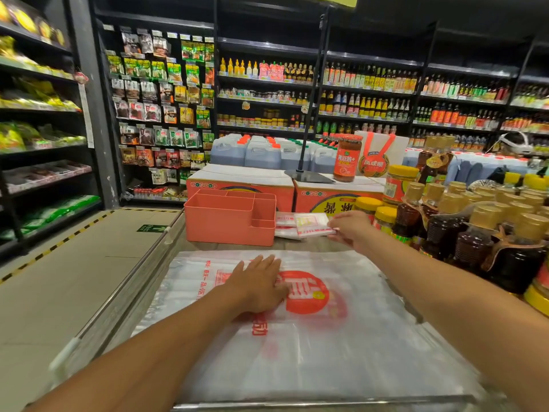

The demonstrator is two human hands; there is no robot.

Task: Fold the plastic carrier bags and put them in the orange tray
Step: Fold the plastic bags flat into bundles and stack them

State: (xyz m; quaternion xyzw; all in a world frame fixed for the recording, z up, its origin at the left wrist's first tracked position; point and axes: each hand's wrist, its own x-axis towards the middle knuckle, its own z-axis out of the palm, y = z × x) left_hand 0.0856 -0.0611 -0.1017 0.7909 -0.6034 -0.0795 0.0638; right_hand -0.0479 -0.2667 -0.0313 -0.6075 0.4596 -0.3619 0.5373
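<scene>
A large clear plastic carrier bag [341,316] with red print lies spread flat on the counter in front of me. My left hand [257,283] rests flat on it, fingers straight. Further back, my right hand [350,228] pinches a small folded bag [312,224] just right of the orange tray [225,224]. Other folded bags [285,220] lie beside the tray, under the one I hold. The tray's compartments look empty from here.
Bottles of dark sauce with gold caps [475,233] crowd the right side. Orange cartons [240,182] and a sauce jar [347,157] stand behind the tray. The counter's metal edge [124,292] runs along the left, with aisle floor and stocked shelves beyond.
</scene>
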